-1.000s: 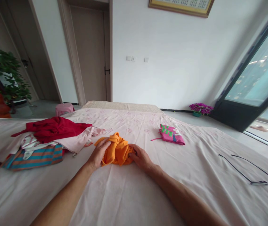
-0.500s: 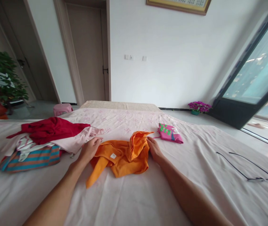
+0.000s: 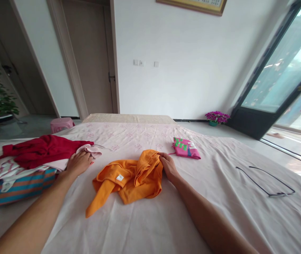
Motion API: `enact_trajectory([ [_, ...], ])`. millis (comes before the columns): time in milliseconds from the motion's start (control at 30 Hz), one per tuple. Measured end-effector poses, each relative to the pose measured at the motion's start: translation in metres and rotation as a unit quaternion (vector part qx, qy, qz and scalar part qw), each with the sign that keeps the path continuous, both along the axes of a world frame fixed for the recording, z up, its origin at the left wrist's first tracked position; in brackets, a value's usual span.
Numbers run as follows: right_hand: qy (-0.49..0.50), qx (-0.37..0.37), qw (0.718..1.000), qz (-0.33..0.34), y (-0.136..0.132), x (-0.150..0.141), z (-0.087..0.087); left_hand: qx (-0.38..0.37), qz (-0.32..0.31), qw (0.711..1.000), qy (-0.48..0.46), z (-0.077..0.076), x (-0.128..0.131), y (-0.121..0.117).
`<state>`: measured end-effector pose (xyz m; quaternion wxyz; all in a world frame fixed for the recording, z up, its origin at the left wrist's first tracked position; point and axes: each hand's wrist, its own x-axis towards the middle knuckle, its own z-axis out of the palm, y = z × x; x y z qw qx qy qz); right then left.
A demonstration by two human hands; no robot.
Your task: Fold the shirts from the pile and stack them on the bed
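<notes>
An orange garment [image 3: 129,183] with a small white label lies loosely crumpled on the sheet in front of me. My right hand [image 3: 167,165] pinches its upper right edge, the fingers partly hidden by the cloth. Over on the left, my left hand [image 3: 80,163] lies on a pale pink garment [image 3: 93,151] at the right edge of a clothes pile, its fingers stretched over the cloth. That pile holds a red garment [image 3: 44,150] on top and a blue-and-brown striped garment [image 3: 23,187] below, with white cloth between.
A folded pink cloth item [image 3: 186,148] with green patches rests beyond my right hand. Black-framed eyeglasses [image 3: 277,194] lie on the sheet [image 3: 205,197] at right. A pink stool [image 3: 62,124] and a purple flower pot [image 3: 216,118] stand on the floor behind.
The orange garment has gone from a bunched handful to spread out. My left hand has left it and moved left onto the pile, whose near edge has shifted slightly left.
</notes>
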<state>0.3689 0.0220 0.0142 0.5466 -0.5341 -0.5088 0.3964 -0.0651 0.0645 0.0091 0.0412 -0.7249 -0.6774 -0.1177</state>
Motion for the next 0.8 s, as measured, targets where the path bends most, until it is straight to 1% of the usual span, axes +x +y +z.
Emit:
enact_trajectory([
  [67,-0.078,0.041,0.994,-0.063,0.000,0.003,0.005,0.014,0.015,1.000,0.013,0.003,0.005,-0.002],
  [100,-0.126,0.077,0.986,-0.080,-0.002,0.004,0.009,0.032,0.015,0.999,0.016,0.005,0.011,-0.004],
  [133,-0.174,0.117,0.975,-0.077,-0.005,0.004,0.016,0.051,0.003,0.999,0.011,0.008,0.018,-0.008],
  [167,-0.220,0.154,0.962,-0.050,-0.010,0.003,0.024,0.068,-0.016,0.998,-0.003,0.010,0.026,-0.013],
  [200,-0.264,0.186,0.946,-0.004,-0.015,0.001,0.032,0.075,-0.043,0.996,-0.030,0.012,0.034,-0.018],
  [233,-0.308,0.208,0.927,0.053,-0.021,-0.002,0.041,0.065,-0.072,0.993,-0.070,0.013,0.041,-0.024],
  [267,-0.355,0.225,0.901,0.105,-0.027,-0.007,0.048,0.040,-0.098,0.987,-0.120,0.014,0.048,-0.030],
  [300,-0.400,0.239,0.874,0.140,-0.032,-0.012,0.054,0.005,-0.115,0.979,-0.168,0.015,0.053,-0.037],
  [367,-0.478,0.248,0.825,0.172,-0.040,-0.024,0.059,-0.052,-0.131,0.962,-0.233,0.013,0.061,-0.048],
  [400,-0.505,0.244,0.809,0.177,-0.043,-0.030,0.058,-0.068,-0.134,0.958,-0.244,0.013,0.063,-0.053],
  [433,-0.518,0.236,0.803,0.178,-0.043,-0.034,0.057,-0.074,-0.133,0.958,-0.245,0.013,0.064,-0.057],
  [467,-0.515,0.227,0.808,0.174,-0.043,-0.036,0.054,-0.078,-0.129,0.958,-0.246,0.013,0.065,-0.061],
  [500,-0.492,0.219,0.828,0.159,-0.042,-0.036,0.052,-0.080,-0.123,0.955,-0.257,0.016,0.065,-0.065],
  [533,-0.444,0.213,0.860,0.131,-0.039,-0.035,0.051,-0.079,-0.115,0.948,-0.285,0.020,0.065,-0.068],
  [567,-0.372,0.209,0.899,0.096,-0.035,-0.031,0.051,-0.075,-0.106,0.937,-0.326,0.026,0.063,-0.071],
  [600,-0.280,0.207,0.936,0.057,-0.031,-0.024,0.053,-0.066,-0.096,0.920,-0.375,0.033,0.061,-0.074],
  [633,-0.176,0.206,0.963,0.016,-0.026,-0.016,0.057,-0.050,-0.088,0.901,-0.422,0.042,0.058,-0.077],
  [667,-0.068,0.205,0.976,-0.024,-0.020,-0.005,0.062,-0.028,-0.081,0.881,-0.465,0.052,0.054,-0.079],
  [700,0.029,0.206,0.976,-0.064,-0.014,0.007,0.067,0.000,-0.072,0.861,-0.503,0.063,0.049,-0.081],
  [733,0.108,0.207,0.966,-0.111,-0.008,0.021,0.072,0.033,-0.059,0.841,-0.536,0.073,0.044,-0.081],
  [767,0.166,0.199,0.954,-0.153,-0.002,0.035,0.077,0.067,-0.044,0.820,-0.567,0.083,0.037,-0.081],
  [800,0.202,0.183,0.945,-0.182,0.003,0.049,0.081,0.100,-0.028,0.799,-0.593,0.092,0.030,-0.080],
])
